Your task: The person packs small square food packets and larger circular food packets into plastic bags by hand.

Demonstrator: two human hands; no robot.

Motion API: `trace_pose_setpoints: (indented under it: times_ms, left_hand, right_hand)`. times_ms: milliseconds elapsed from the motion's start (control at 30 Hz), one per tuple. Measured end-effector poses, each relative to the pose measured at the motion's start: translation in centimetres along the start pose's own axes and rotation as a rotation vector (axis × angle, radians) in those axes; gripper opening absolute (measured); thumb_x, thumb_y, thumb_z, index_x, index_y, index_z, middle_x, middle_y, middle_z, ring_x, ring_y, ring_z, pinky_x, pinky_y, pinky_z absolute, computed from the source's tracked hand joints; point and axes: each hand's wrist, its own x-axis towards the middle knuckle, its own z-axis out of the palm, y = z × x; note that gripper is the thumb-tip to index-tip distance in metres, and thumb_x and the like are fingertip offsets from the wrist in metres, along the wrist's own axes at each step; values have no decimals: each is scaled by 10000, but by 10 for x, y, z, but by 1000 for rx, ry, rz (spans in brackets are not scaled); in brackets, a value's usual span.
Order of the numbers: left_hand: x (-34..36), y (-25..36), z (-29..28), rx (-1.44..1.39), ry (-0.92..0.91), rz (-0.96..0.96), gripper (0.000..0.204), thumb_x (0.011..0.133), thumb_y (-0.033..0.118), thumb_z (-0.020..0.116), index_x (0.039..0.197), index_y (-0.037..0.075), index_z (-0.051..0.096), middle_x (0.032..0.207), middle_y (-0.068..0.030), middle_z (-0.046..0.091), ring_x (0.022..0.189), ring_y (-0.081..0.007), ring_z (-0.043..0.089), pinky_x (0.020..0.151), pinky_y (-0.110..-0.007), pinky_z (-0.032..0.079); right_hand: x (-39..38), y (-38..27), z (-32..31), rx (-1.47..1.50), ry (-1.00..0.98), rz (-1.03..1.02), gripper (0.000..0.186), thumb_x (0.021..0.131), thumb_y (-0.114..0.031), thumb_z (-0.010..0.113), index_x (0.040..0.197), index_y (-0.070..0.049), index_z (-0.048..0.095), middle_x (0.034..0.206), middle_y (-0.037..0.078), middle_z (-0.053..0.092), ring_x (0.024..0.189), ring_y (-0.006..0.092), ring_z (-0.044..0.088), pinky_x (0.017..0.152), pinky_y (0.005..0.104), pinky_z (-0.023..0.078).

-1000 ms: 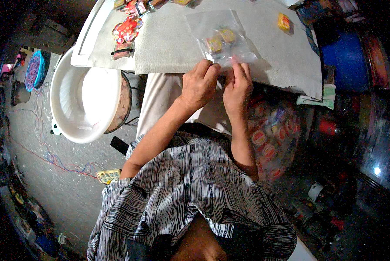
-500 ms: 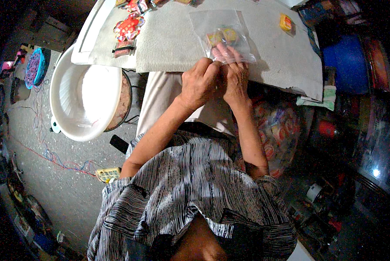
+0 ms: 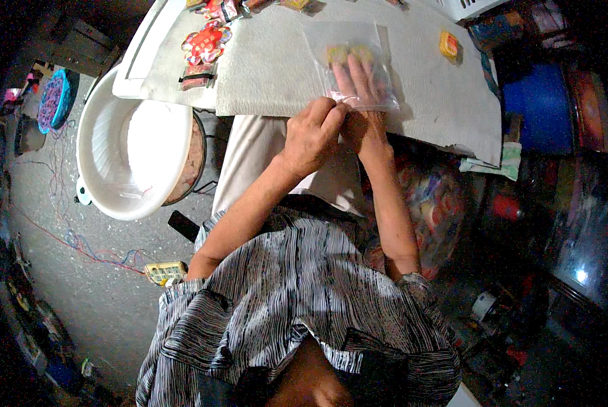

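A clear plastic bag lies on the pale table mat near its front edge, with two small yellow items inside. My left hand is closed on the bag's near edge. My right hand reaches into the bag with fingers stretched out and apart, their tips at the yellow items and partly over them. Red flower-shaped packaging and a strapped red packet lie left of the bag. A small yellow piece sits to its right.
A large white basin is left below the table. A blue basket, tangled wires and a yellow power strip are on the floor. A blue container stands at the right. A bulging clear sack is under the table's right side.
My right hand has moved from the bag's opening deeper inside, its fingers straightening and spreading up to the yellow items. My left hand stays closed at the bag's edge.
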Motion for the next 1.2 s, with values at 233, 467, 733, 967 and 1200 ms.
trace_pose_setpoints:
  times_ms: [233, 467, 733, 967, 1200]
  left_hand:
    - [1, -2, 2, -12, -22, 25, 252, 773, 7, 603, 1012, 85, 605, 877, -91, 609, 725, -291, 633, 554, -386, 519]
    - [4, -5, 4, 25, -47, 24, 305, 713, 58, 594, 1018, 49, 581, 851, -86, 544, 742, -257, 614, 566, -360, 515]
    - [5, -8, 3, 20, -16, -12, 291, 717, 86, 621, 1003, 51, 578, 834, -83, 535, 722, -255, 605, 558, -359, 510]
    - [4, -8, 1, 3, -98, -53, 280, 705, 119, 642, 969, 66, 566, 832, -86, 505, 723, -271, 585, 554, -372, 502]
    - [8, -3, -3, 72, -163, 5, 190, 726, 137, 598, 896, 66, 554, 846, -73, 485, 794, -237, 567, 581, -350, 499]
  right_hand:
    - [31, 19, 28, 20, 55, 25, 574, 876, -302, 582, 1400, -117, 437, 1467, 198, 352, 1350, 442, 317, 1078, 561, 318]
    - [52, 19, 24, 7, 50, 25, 549, 896, -234, 581, 1401, -92, 420, 1456, 217, 354, 1354, 448, 298, 1096, 526, 297]
    - [-11, 2, -13, 242, -28, 34, 488, 864, -103, 575, 1330, -1, 471, 1458, 235, 345, 1321, 440, 359, 1079, 494, 331]
    - [-50, -23, -54, 246, 103, 9, 187, 823, 23, 568, 998, 60, 621, 1108, 210, 613, 1007, 359, 611, 881, 422, 502]
    - [34, -12, -62, 298, 249, 94, 146, 869, -45, 608, 998, 19, 635, 977, 164, 656, 867, 336, 648, 762, 377, 521]
